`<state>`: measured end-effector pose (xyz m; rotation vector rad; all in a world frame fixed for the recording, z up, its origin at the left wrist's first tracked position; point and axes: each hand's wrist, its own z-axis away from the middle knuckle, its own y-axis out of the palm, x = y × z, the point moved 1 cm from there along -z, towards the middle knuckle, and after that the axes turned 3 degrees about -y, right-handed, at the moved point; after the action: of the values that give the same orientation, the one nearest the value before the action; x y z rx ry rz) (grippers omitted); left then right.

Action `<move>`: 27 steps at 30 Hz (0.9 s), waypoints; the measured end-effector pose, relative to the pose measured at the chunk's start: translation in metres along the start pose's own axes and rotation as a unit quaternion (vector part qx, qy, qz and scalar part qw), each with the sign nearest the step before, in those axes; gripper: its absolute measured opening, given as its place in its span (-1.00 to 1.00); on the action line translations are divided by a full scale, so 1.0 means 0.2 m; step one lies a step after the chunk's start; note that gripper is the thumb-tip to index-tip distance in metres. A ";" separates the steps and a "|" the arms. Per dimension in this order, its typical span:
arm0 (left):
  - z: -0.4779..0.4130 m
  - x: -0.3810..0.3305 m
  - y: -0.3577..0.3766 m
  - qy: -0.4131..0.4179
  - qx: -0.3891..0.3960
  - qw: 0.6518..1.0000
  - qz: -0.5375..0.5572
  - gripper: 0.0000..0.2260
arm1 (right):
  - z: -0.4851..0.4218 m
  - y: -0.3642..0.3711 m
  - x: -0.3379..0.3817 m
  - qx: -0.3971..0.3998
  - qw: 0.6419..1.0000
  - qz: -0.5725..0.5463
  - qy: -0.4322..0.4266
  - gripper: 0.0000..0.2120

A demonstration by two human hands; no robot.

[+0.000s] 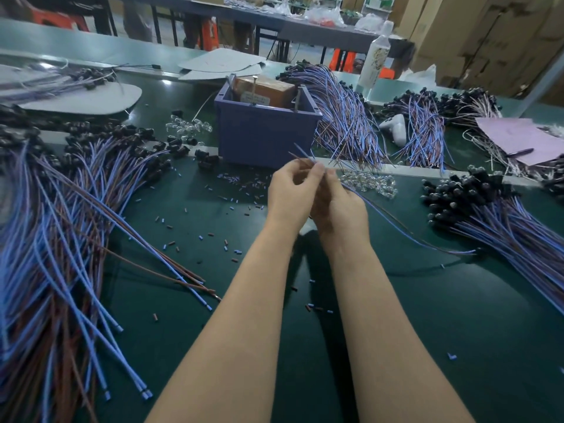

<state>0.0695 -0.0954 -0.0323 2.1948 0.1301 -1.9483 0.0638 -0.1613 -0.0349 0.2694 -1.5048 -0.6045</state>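
Both my hands meet above the middle of the green table (396,300), just in front of a purple plastic box (265,132). My left hand (290,196) pinches the thin ends of a blue and brown wire pair (406,236) between thumb and fingers; the tips stick up past the fingers. My right hand (338,206) curls round the same wires just behind the left hand. The wire pair trails off to the right and down onto the table. What the palms enclose is hidden.
A large heap of blue and brown wires (61,239) covers the left side. Bundles with black caps (467,193) lie at the right. Clear LEDs (369,181) sit beyond my hands. Small cut sleeve bits (213,236) litter the table. A white bottle (375,56) stands behind.
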 end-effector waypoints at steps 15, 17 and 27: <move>-0.07 -0.02 -0.17 -0.047 -0.234 0.948 0.212 -0.79 | 0.03 -0.04 0.00 0.070 0.761 0.588 -0.265 -0.77; -0.07 -0.02 -0.17 -0.044 -0.218 0.946 0.235 -0.83 | 0.02 -0.06 0.00 0.071 0.773 0.575 -0.257 -0.80; -0.02 0.02 -0.07 -0.050 0.016 0.998 0.025 -0.87 | 0.04 -0.03 -0.01 0.065 0.839 0.488 -0.230 -0.82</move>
<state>0.0709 -0.0809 -0.0372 2.0938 0.0280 -2.0415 0.0556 -0.1642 -0.0388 -0.5802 -1.8894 0.2911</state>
